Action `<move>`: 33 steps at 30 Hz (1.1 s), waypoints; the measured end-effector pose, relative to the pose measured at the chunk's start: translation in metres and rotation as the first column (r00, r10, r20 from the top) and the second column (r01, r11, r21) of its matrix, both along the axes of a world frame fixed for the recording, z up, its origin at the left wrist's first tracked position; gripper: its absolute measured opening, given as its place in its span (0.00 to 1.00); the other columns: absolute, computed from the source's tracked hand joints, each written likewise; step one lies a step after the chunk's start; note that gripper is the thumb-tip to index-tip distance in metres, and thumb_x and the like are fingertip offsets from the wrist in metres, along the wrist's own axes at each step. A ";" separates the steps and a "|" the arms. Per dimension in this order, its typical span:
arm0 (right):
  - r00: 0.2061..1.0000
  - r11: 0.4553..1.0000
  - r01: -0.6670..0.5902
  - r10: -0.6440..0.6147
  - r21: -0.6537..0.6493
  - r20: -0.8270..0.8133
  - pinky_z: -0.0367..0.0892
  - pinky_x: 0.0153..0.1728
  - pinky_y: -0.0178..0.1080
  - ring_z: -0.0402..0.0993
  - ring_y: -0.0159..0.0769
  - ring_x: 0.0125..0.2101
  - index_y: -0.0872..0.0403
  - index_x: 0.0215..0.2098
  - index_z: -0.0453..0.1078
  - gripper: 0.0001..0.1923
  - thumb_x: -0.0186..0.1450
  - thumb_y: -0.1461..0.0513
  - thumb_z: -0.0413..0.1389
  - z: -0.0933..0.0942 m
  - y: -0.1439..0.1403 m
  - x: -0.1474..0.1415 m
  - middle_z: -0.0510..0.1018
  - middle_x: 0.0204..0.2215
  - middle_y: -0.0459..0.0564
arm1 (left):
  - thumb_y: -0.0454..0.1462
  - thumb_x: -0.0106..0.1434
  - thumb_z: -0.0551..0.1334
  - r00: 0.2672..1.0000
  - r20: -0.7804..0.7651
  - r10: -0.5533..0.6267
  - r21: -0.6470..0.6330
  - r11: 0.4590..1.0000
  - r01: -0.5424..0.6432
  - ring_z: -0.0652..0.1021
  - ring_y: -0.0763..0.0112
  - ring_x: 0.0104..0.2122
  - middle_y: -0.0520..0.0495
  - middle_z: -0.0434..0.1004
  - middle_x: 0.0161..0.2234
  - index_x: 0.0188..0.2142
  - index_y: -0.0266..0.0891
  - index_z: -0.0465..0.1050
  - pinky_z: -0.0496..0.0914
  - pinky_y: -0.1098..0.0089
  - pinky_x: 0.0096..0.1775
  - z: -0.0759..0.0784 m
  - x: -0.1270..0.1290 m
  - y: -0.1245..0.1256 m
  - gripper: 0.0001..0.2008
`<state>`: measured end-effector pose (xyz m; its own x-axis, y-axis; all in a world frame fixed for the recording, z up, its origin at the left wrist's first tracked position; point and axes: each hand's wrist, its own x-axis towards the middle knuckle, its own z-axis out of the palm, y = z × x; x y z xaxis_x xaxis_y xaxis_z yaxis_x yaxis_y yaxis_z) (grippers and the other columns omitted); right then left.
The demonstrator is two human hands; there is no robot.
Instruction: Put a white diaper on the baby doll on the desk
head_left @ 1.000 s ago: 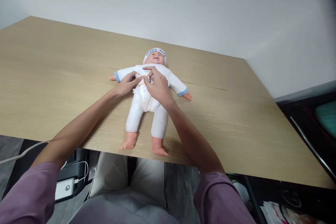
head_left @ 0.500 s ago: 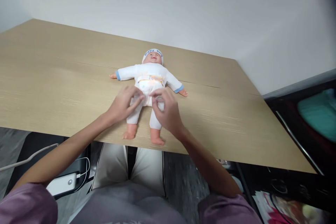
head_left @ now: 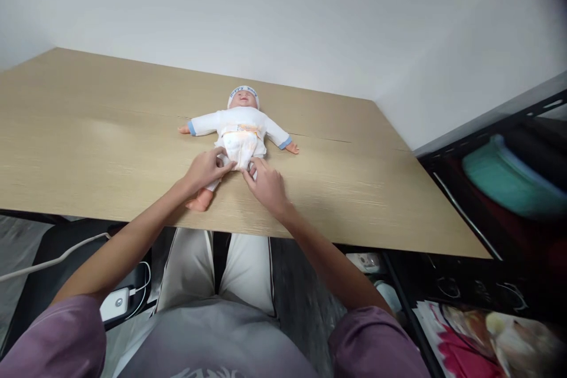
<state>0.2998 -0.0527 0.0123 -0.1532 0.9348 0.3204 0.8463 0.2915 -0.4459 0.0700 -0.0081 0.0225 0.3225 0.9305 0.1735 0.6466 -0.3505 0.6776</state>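
Note:
A baby doll [head_left: 240, 130] in a white suit with blue cuffs and a white cap lies on its back on the wooden table [head_left: 110, 147], arms spread. Its belly shows a white nappy with an orange band. My left hand [head_left: 205, 170] pinches the white fabric at the doll's left thigh. My right hand [head_left: 266, 183] grips the fabric at the other thigh, covering that leg. One bare foot [head_left: 198, 203] shows below my left hand.
The table's near edge runs just below my hands; my lap sits under it. A white charger with a cable [head_left: 116, 302] lies on the floor at left. A dark shelf with a teal object [head_left: 509, 180] stands at right.
Both hands have moved from the doll's chest down to its thighs and taken hold of the fabric there. The view has shifted, so the doll sits further left.

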 end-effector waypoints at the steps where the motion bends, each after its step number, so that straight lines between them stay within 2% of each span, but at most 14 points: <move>1: 1.000 1.000 0.015 -0.015 -0.005 0.026 0.66 0.38 0.43 0.81 0.48 0.40 0.51 0.50 0.79 0.10 0.82 0.54 0.59 0.000 0.001 -0.004 0.85 0.44 0.54 | 0.58 0.74 0.67 1.000 -0.027 -0.007 0.031 0.999 0.008 0.76 0.61 0.28 0.52 0.78 0.25 0.42 0.44 0.77 0.61 0.64 0.35 -0.001 0.001 0.003 0.20; 4: 0.998 0.999 0.032 -0.032 -0.004 0.050 0.65 0.38 0.43 0.81 0.48 0.43 0.51 0.48 0.80 0.11 0.83 0.55 0.58 -0.001 0.006 -0.012 0.84 0.48 0.56 | 0.58 0.74 0.67 0.997 -0.078 -0.007 0.110 0.994 0.016 0.73 0.62 0.27 0.50 0.78 0.27 0.37 0.44 0.77 0.62 0.63 0.37 -0.008 0.002 0.012 0.22; 7: 1.000 1.000 0.017 -0.017 0.016 0.013 0.68 0.41 0.44 0.82 0.50 0.47 0.51 0.53 0.81 0.11 0.82 0.56 0.58 -0.004 0.012 -0.013 0.83 0.53 0.57 | 0.55 0.74 0.67 0.998 -0.060 -0.032 0.190 0.981 0.043 0.75 0.61 0.31 0.49 0.79 0.28 0.33 0.43 0.75 0.67 0.61 0.44 -0.014 -0.001 0.023 0.20; 11: 0.998 0.998 -0.028 0.032 0.059 -0.062 0.72 0.48 0.46 0.82 0.51 0.52 0.51 0.54 0.80 0.11 0.81 0.56 0.58 -0.008 0.020 -0.007 0.82 0.58 0.59 | 0.51 0.73 0.67 0.990 0.045 -0.134 0.287 0.951 0.115 0.79 0.56 0.44 0.42 0.82 0.43 0.36 0.42 0.76 0.72 0.58 0.51 -0.018 -0.003 0.031 0.16; 14: 0.992 0.995 -0.065 0.073 0.075 -0.107 0.72 0.48 0.46 0.83 0.51 0.49 0.50 0.53 0.78 0.10 0.81 0.56 0.57 -0.011 0.024 -0.003 0.84 0.55 0.58 | 0.50 0.75 0.66 0.988 0.082 -0.129 0.301 0.949 0.099 0.79 0.52 0.53 0.38 0.82 0.53 0.41 0.42 0.77 0.73 0.55 0.59 -0.016 -0.001 0.028 0.14; 17: 0.988 0.996 -0.075 0.082 0.055 -0.128 0.70 0.45 0.45 0.82 0.50 0.43 0.50 0.51 0.76 0.09 0.80 0.54 0.58 -0.012 0.027 0.000 0.86 0.46 0.55 | 0.47 0.76 0.64 0.983 0.111 -0.144 0.303 0.947 0.104 0.78 0.51 0.59 0.37 0.81 0.59 0.43 0.41 0.77 0.71 0.52 0.64 -0.013 0.001 0.024 0.12; 20: 0.985 0.999 -0.035 0.032 -0.012 -0.172 0.67 0.39 0.44 0.80 0.48 0.35 0.48 0.48 0.74 0.10 0.77 0.51 0.61 -0.014 0.030 0.001 0.83 0.33 0.49 | 0.47 0.76 0.64 0.982 0.123 -0.145 0.251 0.962 0.111 0.78 0.52 0.52 0.41 0.83 0.49 0.41 0.42 0.75 0.72 0.53 0.59 -0.015 0.002 0.024 0.11; 22: 0.968 0.998 0.006 -0.022 -0.065 -0.251 0.65 0.36 0.43 0.77 0.45 0.30 0.47 0.49 0.73 0.14 0.74 0.48 0.63 -0.015 0.031 0.002 0.79 0.28 0.44 | 0.48 0.73 0.67 0.981 0.155 -0.119 0.191 0.978 0.088 0.76 0.54 0.47 0.44 0.79 0.41 0.40 0.43 0.73 0.72 0.55 0.53 -0.019 0.002 0.027 0.12; 24: 0.926 0.996 0.026 -0.059 -0.091 -0.374 0.66 0.35 0.42 0.74 0.41 0.27 0.46 0.51 0.70 0.18 0.72 0.46 0.65 -0.015 0.031 0.002 0.81 0.31 0.43 | 0.49 0.69 0.70 0.969 0.231 -0.084 0.128 0.990 0.056 0.75 0.57 0.43 0.47 0.76 0.38 0.41 0.42 0.73 0.72 0.58 0.50 -0.023 0.002 0.030 0.15; 27: 0.844 0.997 0.048 -0.076 -0.068 -0.531 0.68 0.34 0.43 0.71 0.37 0.26 0.47 0.52 0.68 0.23 0.70 0.46 0.68 -0.013 0.028 0.004 0.86 0.40 0.46 | 0.50 0.66 0.74 0.919 0.392 -0.047 0.025 0.999 0.040 0.76 0.61 0.42 0.49 0.77 0.40 0.43 0.43 0.71 0.72 0.61 0.48 -0.029 0.003 0.033 0.19; 30: 0.830 0.995 0.092 -0.103 -0.047 -0.549 0.70 0.37 0.44 0.72 0.39 0.27 0.47 0.52 0.70 0.23 0.69 0.45 0.71 -0.010 0.026 0.010 0.89 0.40 0.47 | 0.51 0.62 0.79 0.835 0.550 0.004 -0.096 0.994 0.058 0.77 0.63 0.42 0.50 0.78 0.40 0.44 0.44 0.67 0.72 0.64 0.46 -0.031 0.003 0.032 0.26; 33: 0.854 0.993 0.107 -0.116 -0.048 -0.507 0.70 0.40 0.46 0.75 0.41 0.30 0.47 0.45 0.75 0.19 0.71 0.43 0.70 -0.007 0.025 0.015 0.91 0.42 0.49 | 0.50 0.55 0.84 0.786 0.611 0.098 -0.168 0.986 0.008 0.78 0.64 0.41 0.52 0.78 0.38 0.44 0.45 0.66 0.71 0.65 0.44 -0.033 0.002 0.031 0.32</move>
<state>0.3145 -0.0278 0.0050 0.1324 0.9418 0.3089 0.5266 0.1972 -0.8269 0.0719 0.0231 -0.0109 0.1537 0.9725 0.1750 0.0863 -0.1896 0.9781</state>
